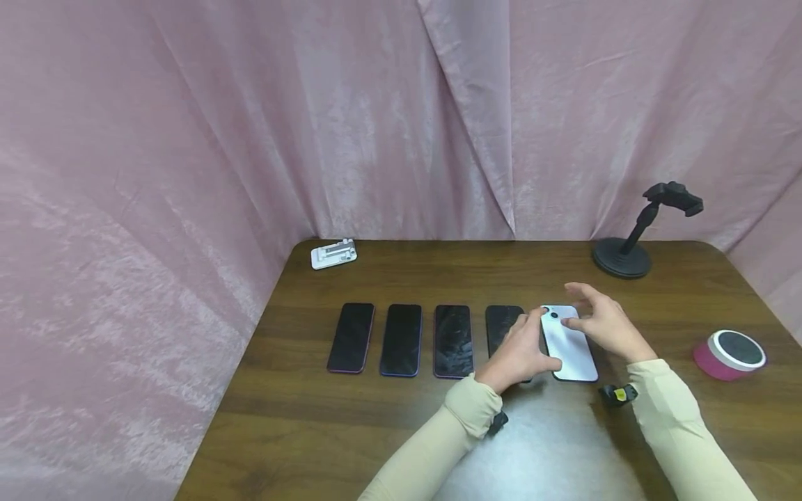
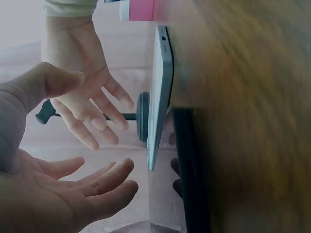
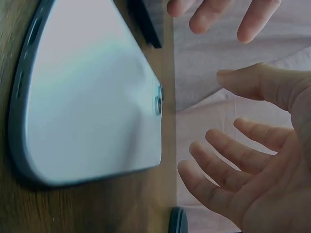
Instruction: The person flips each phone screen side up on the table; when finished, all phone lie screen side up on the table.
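A white smartphone [image 1: 573, 351] lies back up on the table, its camera bump at the top left; its pale back fills much of the right wrist view. Over its left edge hovers my left hand [image 1: 521, 351], fingers spread and holding nothing. My right hand [image 1: 604, 325] is above the phone's upper right side, thumb and fingers apart. The left wrist view shows a gap between both hands and the phone [image 2: 160, 87]. Beneath my left hand, a dark-screened phone [image 1: 501, 321] is partly hidden. Further left, three more phones lie screen up in a row, the nearest a black-screened phone [image 1: 454, 341].
A black phone stand [image 1: 622, 257] with a tilted clamp stands at the back right. On the right sits a pink and white round container [image 1: 729, 355] with a dark top. A small white folding holder [image 1: 333, 254] lies at the back left corner, before a pink curtain [image 1: 388, 118].
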The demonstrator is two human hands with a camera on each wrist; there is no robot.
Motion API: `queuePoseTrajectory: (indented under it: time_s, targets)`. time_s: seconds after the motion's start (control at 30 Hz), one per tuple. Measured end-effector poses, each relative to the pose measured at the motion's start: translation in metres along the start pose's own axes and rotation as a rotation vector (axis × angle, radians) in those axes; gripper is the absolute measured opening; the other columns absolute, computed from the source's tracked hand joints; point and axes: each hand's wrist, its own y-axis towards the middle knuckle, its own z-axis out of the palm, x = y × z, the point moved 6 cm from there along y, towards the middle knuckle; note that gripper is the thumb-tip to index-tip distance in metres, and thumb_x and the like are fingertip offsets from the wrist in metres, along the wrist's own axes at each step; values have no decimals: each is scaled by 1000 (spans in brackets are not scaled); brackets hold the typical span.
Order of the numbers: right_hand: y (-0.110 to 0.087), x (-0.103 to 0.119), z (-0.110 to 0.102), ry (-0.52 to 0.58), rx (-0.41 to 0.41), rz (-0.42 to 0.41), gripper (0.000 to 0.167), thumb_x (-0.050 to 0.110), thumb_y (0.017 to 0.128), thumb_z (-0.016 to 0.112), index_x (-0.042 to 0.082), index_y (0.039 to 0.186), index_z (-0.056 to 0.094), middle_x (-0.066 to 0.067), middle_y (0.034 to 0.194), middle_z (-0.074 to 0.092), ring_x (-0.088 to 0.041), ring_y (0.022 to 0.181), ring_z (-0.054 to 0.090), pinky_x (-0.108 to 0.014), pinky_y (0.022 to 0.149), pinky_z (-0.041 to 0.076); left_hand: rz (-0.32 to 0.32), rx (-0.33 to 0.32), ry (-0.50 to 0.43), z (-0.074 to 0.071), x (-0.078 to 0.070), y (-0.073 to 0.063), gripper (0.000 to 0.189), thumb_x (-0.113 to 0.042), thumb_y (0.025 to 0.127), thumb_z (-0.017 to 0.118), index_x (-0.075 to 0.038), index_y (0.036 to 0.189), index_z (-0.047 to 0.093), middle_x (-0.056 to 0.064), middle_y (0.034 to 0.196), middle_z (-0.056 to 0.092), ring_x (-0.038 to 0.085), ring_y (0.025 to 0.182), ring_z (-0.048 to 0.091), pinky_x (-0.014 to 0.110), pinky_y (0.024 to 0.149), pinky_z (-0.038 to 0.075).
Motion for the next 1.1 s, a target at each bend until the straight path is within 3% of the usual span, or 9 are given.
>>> queuePoseTrajectory:
  time_s: [0.23,0.37,0.6,0.83,1.1]
  targets:
    - [5,-9,-1,27,37,15,78,3,84,76,-9,148,35,-36,146,42,-54,124,49,-65,92,46,-24,17,45,11,-6,2,92,-27,76,88,-16,153,39,4,137,48,12,116,53,22,89,46]
    - [8,-16,1,27,56,19,79,3,81,78,-11,147,35,-37,144,43,-54,122,49,-65,92,45,-38,11,127,18,-11,3,93,-31,74,90,-15,151,41,6,135,48,13,118,51,21,91,45]
    - [10,-23,3,12,107,31,80,2,79,79,-13,145,37,-40,138,47,-54,117,52,-65,90,45,-95,58,234,27,-18,5,96,-35,75,91,-15,152,39,10,142,46,19,129,47,23,97,45]
    - [12,-31,4,-28,149,5,73,2,79,80,-16,139,44,-39,133,51,-50,112,56,-63,89,47,-93,96,352,37,-21,10,78,-35,72,92,-17,134,49,7,118,49,16,104,43,20,77,45]
    - [15,-30,8,-52,167,6,68,1,79,77,-15,138,46,-38,133,52,-49,109,56,-62,87,48,-55,102,445,43,-22,14,64,-35,70,93,-18,117,53,6,110,48,17,97,41,18,73,41]
